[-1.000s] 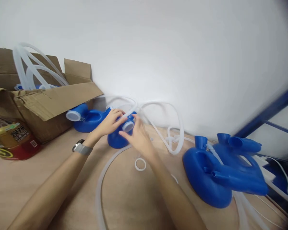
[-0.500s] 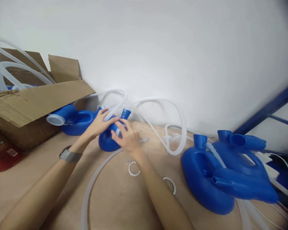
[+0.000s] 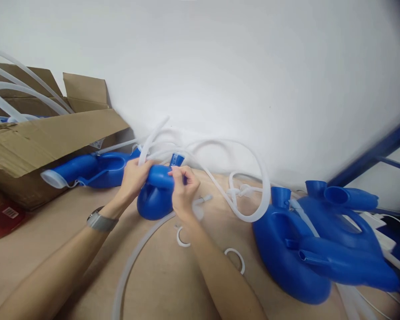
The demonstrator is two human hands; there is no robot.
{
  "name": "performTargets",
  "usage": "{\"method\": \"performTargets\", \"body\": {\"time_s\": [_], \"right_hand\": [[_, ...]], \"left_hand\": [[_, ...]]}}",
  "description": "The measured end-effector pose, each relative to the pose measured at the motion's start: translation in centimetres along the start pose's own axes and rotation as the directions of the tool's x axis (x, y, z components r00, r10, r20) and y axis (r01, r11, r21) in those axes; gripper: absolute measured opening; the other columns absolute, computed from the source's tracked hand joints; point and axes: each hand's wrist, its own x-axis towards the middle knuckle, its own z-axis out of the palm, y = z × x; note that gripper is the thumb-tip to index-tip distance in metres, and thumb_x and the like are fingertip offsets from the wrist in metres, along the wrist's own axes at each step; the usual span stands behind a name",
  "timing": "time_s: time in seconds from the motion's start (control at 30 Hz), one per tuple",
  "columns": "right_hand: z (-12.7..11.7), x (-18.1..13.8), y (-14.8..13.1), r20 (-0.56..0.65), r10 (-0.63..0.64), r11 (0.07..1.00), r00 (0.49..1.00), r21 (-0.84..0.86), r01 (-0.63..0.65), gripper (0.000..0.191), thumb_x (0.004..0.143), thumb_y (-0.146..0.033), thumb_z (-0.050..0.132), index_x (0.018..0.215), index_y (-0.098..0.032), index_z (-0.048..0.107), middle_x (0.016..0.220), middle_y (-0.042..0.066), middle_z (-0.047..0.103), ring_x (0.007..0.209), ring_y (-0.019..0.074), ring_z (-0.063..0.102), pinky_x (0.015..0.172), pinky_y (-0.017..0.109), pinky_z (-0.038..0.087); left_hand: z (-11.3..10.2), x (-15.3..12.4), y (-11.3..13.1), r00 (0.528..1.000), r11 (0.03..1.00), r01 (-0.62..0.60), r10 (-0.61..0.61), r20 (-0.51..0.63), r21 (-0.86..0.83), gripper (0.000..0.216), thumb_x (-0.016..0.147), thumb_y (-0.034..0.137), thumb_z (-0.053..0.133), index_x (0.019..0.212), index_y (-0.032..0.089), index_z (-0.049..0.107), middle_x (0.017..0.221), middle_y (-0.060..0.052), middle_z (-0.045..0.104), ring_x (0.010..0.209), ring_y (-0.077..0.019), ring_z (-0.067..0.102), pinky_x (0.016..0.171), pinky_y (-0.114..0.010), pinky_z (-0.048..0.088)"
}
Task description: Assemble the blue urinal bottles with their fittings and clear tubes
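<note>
A blue plastic bottle (image 3: 155, 200) with an angled neck stands on the wooden table (image 3: 173, 275) near the wall. My left hand (image 3: 135, 178), with a watch on its wrist, is wrapped round the bottle's neck and a translucent white tube (image 3: 151, 140) that rises from it. My right hand (image 3: 183, 189) is closed in a pinch at the neck's mouth, beside a small blue fitting (image 3: 176, 159). Whether a cap is in those fingers I cannot make out. Two white rings (image 3: 182, 238) lie just below my right wrist.
An open cardboard box (image 3: 36, 142) with tubes stands at the left, and another blue bottle (image 3: 86, 169) lies beside it. Several blue bottles (image 3: 313, 249) are heaped at the right. White tubing (image 3: 253, 195) loops along the wall. A blue metal frame (image 3: 380, 149) stands far right.
The white cap seen at the bottle's neck is now hidden under my right fingers. My left hand has closed round the neck, the tube has swung upward, and the view shifted slightly.
</note>
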Motion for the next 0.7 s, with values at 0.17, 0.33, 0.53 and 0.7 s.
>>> {"method": "performTargets", "body": {"time_s": [0.17, 0.33, 0.53, 0.7], "right_hand": [[-0.2, 1.1, -0.5, 0.024, 0.132, 0.981, 0.991, 0.143, -0.134, 0.043, 0.089, -0.033, 0.067, 0.053, -0.025, 0.045, 0.057, -0.003, 0.06, 0.065, 0.0171, 0.062, 0.078, 0.033, 0.055], [-0.9, 1.8, -0.4, 0.079, 0.069, 0.994, 0.994, 0.079, -0.076, 0.033, 0.091, -0.037, 0.069, 0.064, -0.023, 0.057, 0.061, -0.003, 0.064, 0.067, 0.0165, 0.065, 0.078, 0.032, 0.056], [-1.8, 2.1, 0.7, 0.252, -0.279, 0.948, 0.927, -0.08, 0.307, 0.014, 0.091, -0.033, 0.071, 0.082, -0.023, 0.069, 0.096, 0.006, 0.077, 0.095, 0.0218, 0.074, 0.095, 0.039, 0.058], [-1.5, 2.0, 0.2, 0.091, -0.193, 0.979, 0.977, -0.041, 0.197, 0.04, 0.094, -0.033, 0.069, 0.06, -0.025, 0.049, 0.07, 0.001, 0.071, 0.075, 0.0189, 0.073, 0.082, 0.036, 0.06]], "left_hand": [[0.5, -0.5, 0.2, 0.998, 0.995, 0.059, -0.061, -0.022, -0.079, 0.023, 0.074, 0.04, 0.065, 0.067, 0.021, 0.053, 0.061, 0.002, 0.052, 0.059, -0.0151, 0.05, 0.051, -0.025, 0.041], [0.2, -0.7, 1.1, 0.994, 0.987, 0.108, -0.108, 0.009, -0.116, 0.025, 0.07, 0.042, 0.069, 0.069, 0.02, 0.057, 0.061, 0.002, 0.054, 0.056, -0.0136, 0.048, 0.047, -0.023, 0.039], [0.3, -1.1, 1.9, 0.99, 0.978, 0.139, -0.143, -0.013, -0.153, 0.028, 0.067, 0.044, 0.071, 0.07, 0.019, 0.059, 0.061, 0.003, 0.054, 0.054, -0.0123, 0.046, 0.044, -0.022, 0.037], [0.8, -2.1, 2.5, 0.987, 0.962, 0.143, -0.156, -0.039, -0.234, 0.026, 0.064, 0.04, 0.07, 0.063, 0.022, 0.05, 0.056, 0.006, 0.045, 0.052, -0.0112, 0.043, 0.042, -0.022, 0.034]]}}
